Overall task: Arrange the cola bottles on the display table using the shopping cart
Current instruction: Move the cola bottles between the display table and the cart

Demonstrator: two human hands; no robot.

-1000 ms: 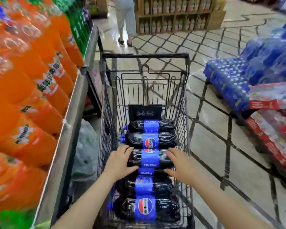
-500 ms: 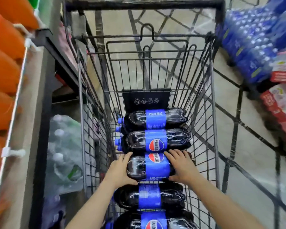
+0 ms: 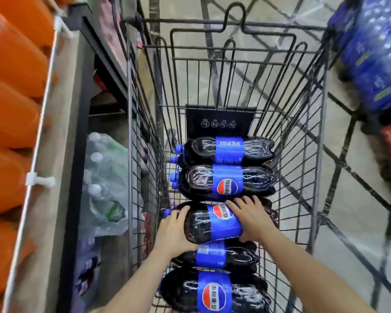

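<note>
Middle cola bottle (image 3: 212, 224) lifted, tilted, hands (image 3: 212, 227) gripping both ends

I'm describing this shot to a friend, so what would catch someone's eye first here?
Dark plastic cola bottles with blue labels lie stacked in the black wire shopping cart, and both hands, left and right, grip the middle cola bottle. Big orange soda bottles fill the shelf at left.

A supermarket aisle: a wire shopping cart (image 3: 321, 132) on tiled floor (image 3: 325, 211), shelved orange soda bottles (image 3: 11, 118) at left, shrink-wrapped blue drink packs (image 3: 377, 59) stacked far right.
</note>
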